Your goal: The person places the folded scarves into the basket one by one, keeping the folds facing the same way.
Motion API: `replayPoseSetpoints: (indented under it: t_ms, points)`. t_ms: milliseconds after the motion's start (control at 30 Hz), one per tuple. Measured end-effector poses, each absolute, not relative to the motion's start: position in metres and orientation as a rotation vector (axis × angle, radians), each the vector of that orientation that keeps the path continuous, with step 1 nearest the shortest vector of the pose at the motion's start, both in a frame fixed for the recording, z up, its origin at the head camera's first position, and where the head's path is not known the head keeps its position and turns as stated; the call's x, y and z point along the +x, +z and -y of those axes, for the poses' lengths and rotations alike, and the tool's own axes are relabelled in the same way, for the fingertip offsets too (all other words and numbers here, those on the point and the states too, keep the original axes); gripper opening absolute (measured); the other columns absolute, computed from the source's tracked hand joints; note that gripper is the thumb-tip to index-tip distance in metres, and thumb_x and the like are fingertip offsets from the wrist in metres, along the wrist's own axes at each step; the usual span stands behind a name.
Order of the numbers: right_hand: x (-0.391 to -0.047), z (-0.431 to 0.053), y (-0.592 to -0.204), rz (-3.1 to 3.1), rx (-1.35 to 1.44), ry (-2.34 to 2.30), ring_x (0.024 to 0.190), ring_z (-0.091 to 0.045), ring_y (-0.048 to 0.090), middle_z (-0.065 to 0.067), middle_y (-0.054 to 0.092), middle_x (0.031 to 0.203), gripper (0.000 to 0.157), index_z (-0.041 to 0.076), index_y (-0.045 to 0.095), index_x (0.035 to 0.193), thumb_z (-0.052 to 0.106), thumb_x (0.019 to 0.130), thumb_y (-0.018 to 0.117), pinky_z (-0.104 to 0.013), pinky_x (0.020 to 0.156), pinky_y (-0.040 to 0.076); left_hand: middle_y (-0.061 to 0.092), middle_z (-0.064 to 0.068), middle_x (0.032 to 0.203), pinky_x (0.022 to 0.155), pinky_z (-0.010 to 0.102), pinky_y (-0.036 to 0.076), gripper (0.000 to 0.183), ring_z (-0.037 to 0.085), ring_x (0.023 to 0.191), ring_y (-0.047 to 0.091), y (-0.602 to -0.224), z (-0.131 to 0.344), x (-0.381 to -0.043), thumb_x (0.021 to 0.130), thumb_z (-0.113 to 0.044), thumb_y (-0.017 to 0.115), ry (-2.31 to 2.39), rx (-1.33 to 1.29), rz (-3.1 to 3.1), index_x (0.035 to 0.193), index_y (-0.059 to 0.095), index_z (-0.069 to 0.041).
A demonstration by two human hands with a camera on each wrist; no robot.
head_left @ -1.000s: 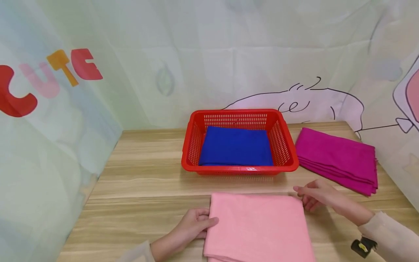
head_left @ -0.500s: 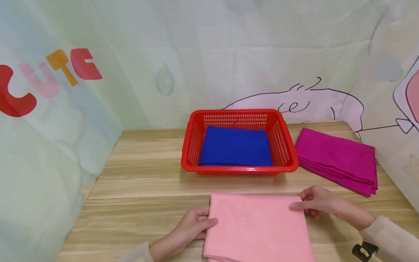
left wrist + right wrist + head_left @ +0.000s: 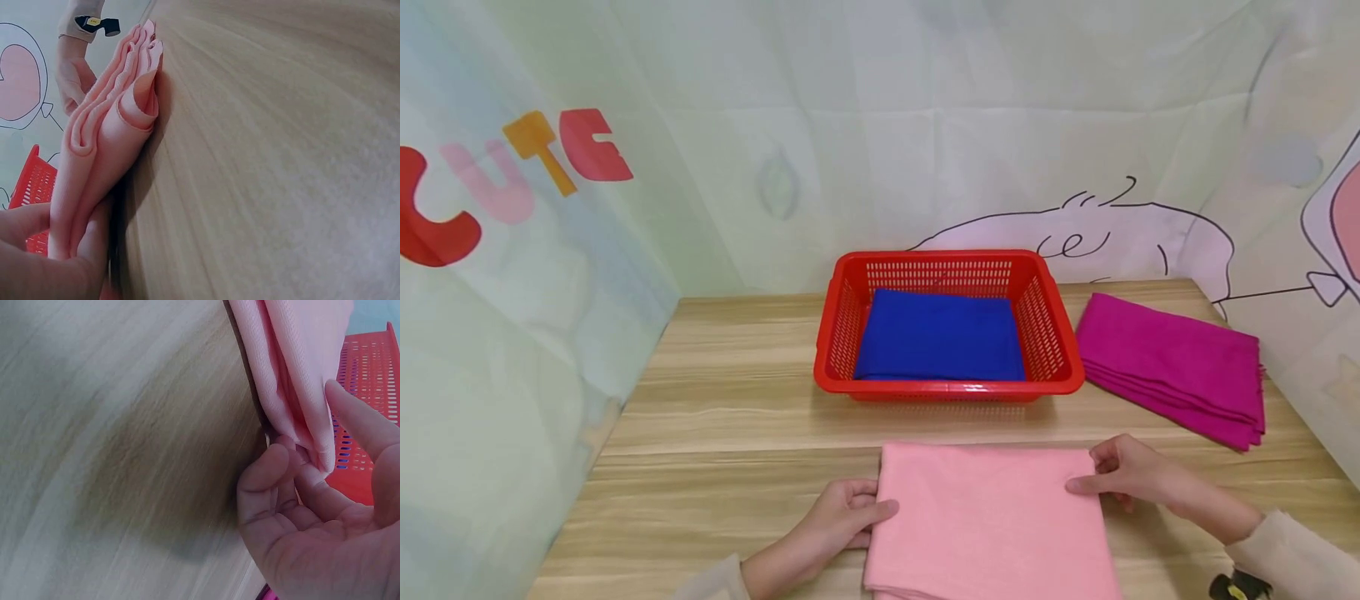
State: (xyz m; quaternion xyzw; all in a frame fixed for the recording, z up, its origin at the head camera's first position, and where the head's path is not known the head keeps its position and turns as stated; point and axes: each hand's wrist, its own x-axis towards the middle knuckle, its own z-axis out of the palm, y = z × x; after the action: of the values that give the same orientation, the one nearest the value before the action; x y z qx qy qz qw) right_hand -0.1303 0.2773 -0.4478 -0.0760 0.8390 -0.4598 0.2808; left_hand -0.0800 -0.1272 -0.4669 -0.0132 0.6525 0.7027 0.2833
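A folded pink cloth [image 3: 988, 525] lies at the front of the table, its lower part cut off by the frame edge. On its left side my left hand [image 3: 841, 518] grips the fold, thumb on top and fingers at the edge. My right hand [image 3: 1138, 477] pinches the far right corner, the thumb lying on the upper face. Several layers of the pink cloth [image 3: 103, 134] show stacked in the left wrist view, with a loose rolled flap underneath. From the right wrist, the fingertips [image 3: 284, 453] reach under the cloth's rounded folds.
Behind the cloth stands a red plastic basket [image 3: 951, 387] holding a folded blue cloth [image 3: 940, 337]. A folded magenta cloth [image 3: 1172, 358] lies to the basket's right, close beside it. Printed fabric walls [image 3: 865, 167] enclose the wooden table [image 3: 722, 400] at the back and sides.
My right hand has come in from just off the far right corner of the pink cloth and now pinches it, thumb on top. The left hand keeps its grip almost unmoved.
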Motion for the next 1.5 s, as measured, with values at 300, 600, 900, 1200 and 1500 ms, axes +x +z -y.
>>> replayPoseSetpoints:
  t_ms: [300, 600, 900, 1200, 1500]
  points:
    - [-0.127, -0.28, -0.448, -2.224, -0.237, -1.277, 0.056, -0.014, 0.06, -0.003, 0.057, 0.062, 0.041, -0.002, 0.048, 0.072, 0.021, 0.088, 0.078, -0.028, 0.051, 0.054, 0.071, 0.019, 0.103, 0.077, 0.041, 0.06, 0.041, 0.02, 0.089, 0.07, -0.466, 0.127, -0.08, 0.097, -0.009, 0.063, 1.883, -0.038, -1.743, 0.124, 0.052, 0.019]
    - [-0.126, -0.283, -0.453, -2.048, -0.2, -1.408, 0.064, -0.013, 0.065, -0.005, 0.066, 0.071, 0.038, -0.016, 0.052, 0.085, 0.015, 0.092, 0.073, -0.034, 0.06, 0.06, 0.072, 0.02, 0.103, 0.077, 0.041, 0.061, 0.041, 0.02, 0.089, 0.07, -0.467, 0.127, -0.081, 0.096, -0.009, 0.064, 1.868, -0.054, -1.754, 0.124, 0.053, 0.018]
    - [-0.122, -0.283, -0.454, -1.925, -0.176, -1.426, 0.068, -0.013, 0.066, -0.007, 0.071, 0.08, 0.021, -0.003, 0.066, 0.101, 0.017, 0.095, 0.069, -0.032, 0.061, 0.06, 0.072, 0.018, 0.1, 0.075, 0.04, 0.061, 0.041, 0.018, 0.084, 0.07, -0.467, 0.126, -0.082, 0.096, -0.011, 0.065, 1.874, -0.063, -1.759, 0.124, 0.054, 0.017]
    - [-0.117, -0.284, -0.46, -1.783, -0.203, -1.526, 0.072, -0.014, 0.069, -0.009, 0.073, 0.082, 0.014, -0.001, 0.066, 0.101, 0.012, 0.097, 0.064, -0.032, 0.063, 0.061, 0.07, 0.023, 0.105, 0.078, 0.044, 0.06, 0.045, 0.023, 0.089, 0.07, -0.467, 0.125, -0.084, 0.096, -0.007, 0.063, 1.891, -0.049, -1.736, 0.128, 0.046, 0.021]
    - [-0.115, -0.285, -0.463, -1.749, -0.188, -1.554, 0.072, -0.014, 0.069, -0.011, 0.073, 0.083, 0.014, -0.001, 0.065, 0.103, 0.012, 0.097, 0.064, -0.031, 0.062, 0.06, 0.069, 0.027, 0.107, 0.078, 0.047, 0.06, 0.045, 0.028, 0.091, 0.07, -0.469, 0.123, -0.085, 0.097, -0.002, 0.061, 1.864, -0.043, -1.74, 0.129, 0.041, 0.022]
